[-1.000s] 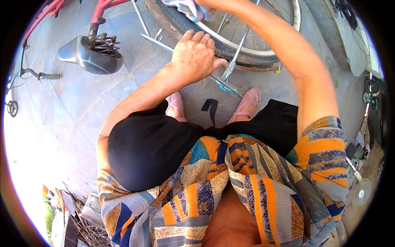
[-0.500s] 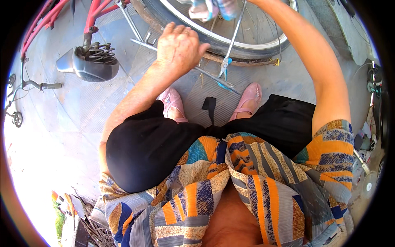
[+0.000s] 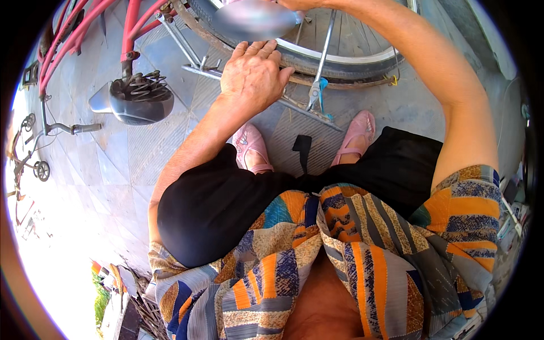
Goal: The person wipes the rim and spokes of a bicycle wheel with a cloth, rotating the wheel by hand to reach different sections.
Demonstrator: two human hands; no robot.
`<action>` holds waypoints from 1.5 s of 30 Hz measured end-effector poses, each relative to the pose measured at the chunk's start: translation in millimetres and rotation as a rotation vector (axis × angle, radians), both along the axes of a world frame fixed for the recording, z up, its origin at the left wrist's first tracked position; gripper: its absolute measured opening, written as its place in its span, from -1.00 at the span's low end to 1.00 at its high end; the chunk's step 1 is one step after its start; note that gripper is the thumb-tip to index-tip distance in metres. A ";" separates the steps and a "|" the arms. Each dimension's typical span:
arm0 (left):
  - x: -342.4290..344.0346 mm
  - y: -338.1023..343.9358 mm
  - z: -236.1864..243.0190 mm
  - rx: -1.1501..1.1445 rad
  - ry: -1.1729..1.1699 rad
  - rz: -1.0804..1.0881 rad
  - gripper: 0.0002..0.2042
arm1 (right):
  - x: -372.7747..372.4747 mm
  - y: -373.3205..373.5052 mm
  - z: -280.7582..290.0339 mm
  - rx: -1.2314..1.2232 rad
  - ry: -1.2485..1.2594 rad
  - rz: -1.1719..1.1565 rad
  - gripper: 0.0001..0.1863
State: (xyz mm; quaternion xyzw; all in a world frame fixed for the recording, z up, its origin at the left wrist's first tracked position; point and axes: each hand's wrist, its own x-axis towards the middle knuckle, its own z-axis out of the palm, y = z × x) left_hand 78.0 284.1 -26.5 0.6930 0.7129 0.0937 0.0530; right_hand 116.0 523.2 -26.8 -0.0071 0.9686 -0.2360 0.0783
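A bicycle wheel point(image 3: 334, 65) with a black tyre, silver rim and spokes lies across the top of the view. Against the tyre's near edge rests my left hand point(image 3: 252, 76), its fingers stretched over the rubber and the thumb apart. My right hand point(image 3: 300, 3), cut off by the upper edge, is closed on a pink and blue cloth point(image 3: 258, 21) that is blurred over the rim. A curved brown mudguard point(image 3: 351, 86) follows the tyre. Metal rack bars point(image 3: 309, 110) with a light-blue piece at the joint stand just on my side of it.
The red bicycle frame point(image 3: 129, 31) is at upper left, with a dark, sprung saddle point(image 3: 139, 102) below it. Farther left are a handlebar grip point(image 3: 85, 128) and a small wheel point(image 3: 41, 171). My pink shoes point(image 3: 249, 144) stand on the grey tiled floor; a black strap point(image 3: 303, 148) hangs between them.
The cloth in my right hand has moved left along the rim. My left hand's fingers have straightened over the tyre. The whole view has shifted slightly.
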 end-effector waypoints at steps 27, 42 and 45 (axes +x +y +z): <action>-10.7 1.8 -4.5 0.030 0.010 -0.046 -0.66 | 4.0 -3.4 5.6 0.128 -0.185 0.023 -0.73; -9.2 1.4 9.6 0.062 0.071 -0.075 -0.63 | 4.5 17.3 28.5 0.054 0.249 -0.320 -0.78; 3.4 3.1 -1.4 -0.026 -0.052 -0.135 -0.56 | 3.1 -12.4 19.4 0.076 0.191 -0.286 -0.78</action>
